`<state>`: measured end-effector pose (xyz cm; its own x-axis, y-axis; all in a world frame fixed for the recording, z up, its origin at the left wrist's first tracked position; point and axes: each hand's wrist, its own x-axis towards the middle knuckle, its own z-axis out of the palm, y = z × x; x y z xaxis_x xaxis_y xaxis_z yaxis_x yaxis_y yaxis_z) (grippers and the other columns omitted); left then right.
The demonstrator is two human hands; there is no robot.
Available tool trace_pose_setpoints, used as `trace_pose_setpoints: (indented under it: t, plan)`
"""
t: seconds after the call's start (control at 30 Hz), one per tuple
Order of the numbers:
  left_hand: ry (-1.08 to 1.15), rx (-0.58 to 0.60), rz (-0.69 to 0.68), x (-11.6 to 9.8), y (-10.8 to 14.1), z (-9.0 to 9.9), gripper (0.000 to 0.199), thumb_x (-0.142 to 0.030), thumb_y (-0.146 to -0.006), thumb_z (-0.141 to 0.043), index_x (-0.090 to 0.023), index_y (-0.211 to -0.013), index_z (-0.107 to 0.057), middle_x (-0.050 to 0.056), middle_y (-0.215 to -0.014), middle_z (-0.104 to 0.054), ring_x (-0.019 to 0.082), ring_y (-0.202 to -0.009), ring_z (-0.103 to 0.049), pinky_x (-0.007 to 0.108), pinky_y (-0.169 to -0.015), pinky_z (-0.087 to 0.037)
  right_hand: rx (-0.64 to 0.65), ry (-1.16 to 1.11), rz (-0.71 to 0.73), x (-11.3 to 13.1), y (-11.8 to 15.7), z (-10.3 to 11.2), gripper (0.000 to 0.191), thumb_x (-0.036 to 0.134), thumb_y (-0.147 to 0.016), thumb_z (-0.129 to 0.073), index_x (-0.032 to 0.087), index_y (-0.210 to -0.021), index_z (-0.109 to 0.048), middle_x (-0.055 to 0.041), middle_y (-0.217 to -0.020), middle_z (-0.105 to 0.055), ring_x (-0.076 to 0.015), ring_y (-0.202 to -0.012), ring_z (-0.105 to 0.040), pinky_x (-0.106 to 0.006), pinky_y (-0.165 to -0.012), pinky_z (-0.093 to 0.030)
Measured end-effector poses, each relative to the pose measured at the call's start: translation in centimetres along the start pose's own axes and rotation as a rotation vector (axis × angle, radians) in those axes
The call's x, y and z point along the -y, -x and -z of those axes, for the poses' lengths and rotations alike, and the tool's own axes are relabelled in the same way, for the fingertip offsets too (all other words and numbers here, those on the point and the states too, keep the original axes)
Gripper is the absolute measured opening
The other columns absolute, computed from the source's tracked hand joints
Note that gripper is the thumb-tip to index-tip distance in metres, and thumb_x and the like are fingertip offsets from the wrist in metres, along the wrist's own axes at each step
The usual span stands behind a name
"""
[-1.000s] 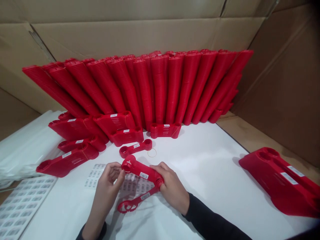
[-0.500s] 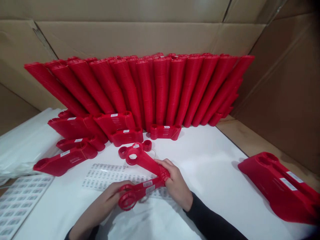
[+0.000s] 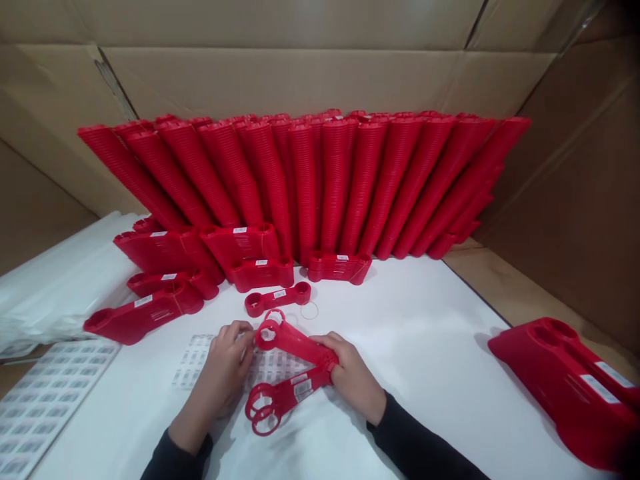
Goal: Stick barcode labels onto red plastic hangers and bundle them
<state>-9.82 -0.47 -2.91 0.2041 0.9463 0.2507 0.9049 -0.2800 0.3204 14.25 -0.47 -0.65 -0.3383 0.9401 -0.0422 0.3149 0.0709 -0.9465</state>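
My right hand [image 3: 355,375] is closed around the joined ends of several flat red plastic pieces with ring-shaped ends, fanned into a V. The upper pieces [image 3: 295,341] point to the upper left; the lower pieces [image 3: 295,392] bear white barcode labels and point to the lower left, their rings slightly spread. My left hand [image 3: 226,363] has its fingers curled in beside the upper pieces' ring end; what its fingertips pinch, if anything, is hidden. Below the hands lies a sheet of printed labels [image 3: 193,357], partly covered.
Tall stacks of red pieces [image 3: 305,193] line the cardboard wall. Shorter labelled bundles [image 3: 340,268] stand before them, with a single red piece [image 3: 278,298] and a rubber band [image 3: 309,311] nearby. Another bundle [image 3: 550,373] is at right; white plastic bags [image 3: 65,280] and label sheets [image 3: 55,400] are at left.
My left hand has left the lower pieces' ring end and moved up to the upper pieces' ring end. The rings have spread apart; my right hand keeps its hold. The view has shifted slightly.
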Motion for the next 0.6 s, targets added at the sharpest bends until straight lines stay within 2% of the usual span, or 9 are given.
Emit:
trace_pose_setpoints:
  t: [0.13,0.3,0.47,0.6]
  plan:
    - [0.153,-0.019,0.013,-0.9,0.2,1.8,0.017,-0.027,-0.079,-0.049,-0.023,-0.081,-0.065,0.007,-0.092,-0.059,0.022,-0.085,-0.053,0.035,-0.075,-0.044,-0.033,0.053,-0.033,-0.2,-0.4,0.5,0.057,-0.004,-0.057,-0.035,0.019,-0.099,-0.066,-0.0028,-0.082,-0.055,-0.0148,-0.078,-0.055,-0.024,-0.069,-0.042]
    - [0.508,0.030,0.254,-3.5,0.2,4.7,0.022,-0.040,-0.079,-0.051,-0.023,-0.079,-0.065,0.004,-0.085,-0.063,0.020,-0.080,-0.058,0.028,-0.070,-0.046,-0.046,0.117,-0.009,-0.1,-0.3,0.5,0.061,-0.005,-0.057,-0.035,0.020,-0.104,-0.065,-0.0029,-0.083,-0.053,-0.0149,-0.080,-0.053,-0.024,-0.071,-0.042]
    - [0.768,0.277,0.315,-5.6,0.1,4.5,0.025,-0.040,-0.078,-0.054,-0.024,-0.089,-0.068,0.005,-0.094,-0.067,0.021,-0.086,-0.061,0.029,-0.076,-0.048,-0.047,0.172,0.000,0.4,0.0,0.1,0.061,-0.005,-0.059,-0.035,0.021,-0.107,-0.062,-0.0033,-0.088,-0.053,-0.0145,-0.083,-0.053,-0.023,-0.074,-0.041]
    - [0.931,0.332,0.378,-6.9,0.1,3.8,0.030,-0.042,-0.076,-0.055,-0.024,-0.096,-0.068,0.007,-0.102,-0.067,0.024,-0.093,-0.061,0.034,-0.081,-0.048,-0.031,0.212,-0.010,1.0,0.3,-0.1,0.055,-0.003,-0.062,-0.036,0.020,-0.104,-0.063,-0.0035,-0.087,-0.053,-0.0142,-0.082,-0.053,-0.022,-0.073,-0.040]
